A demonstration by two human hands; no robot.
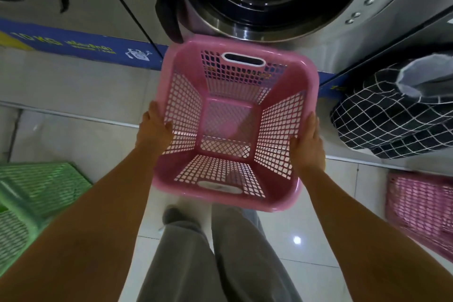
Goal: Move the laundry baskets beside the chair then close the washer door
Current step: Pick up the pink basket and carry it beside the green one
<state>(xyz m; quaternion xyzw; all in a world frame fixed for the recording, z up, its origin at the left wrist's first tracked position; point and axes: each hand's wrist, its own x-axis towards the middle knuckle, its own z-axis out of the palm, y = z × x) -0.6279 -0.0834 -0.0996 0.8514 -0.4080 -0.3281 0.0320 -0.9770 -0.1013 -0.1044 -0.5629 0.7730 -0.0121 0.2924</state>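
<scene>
Empty pink lattice plastic basket [232,120] held up in front of the open washer

Left hand [154,127] and right hand [307,144] clamp its side rims (chair not in view); swinging left could clip the green plastic basket [36,193], right the pink one [421,206]

- Your pink basket [232,115] is smooth, slightly glossy latticed plastic.
- The washer [382,14] front you face looks like brushed metal.
- The floor [306,228] under you is glossy tile.
- The checked bag [392,115] is matt cloth.
</scene>
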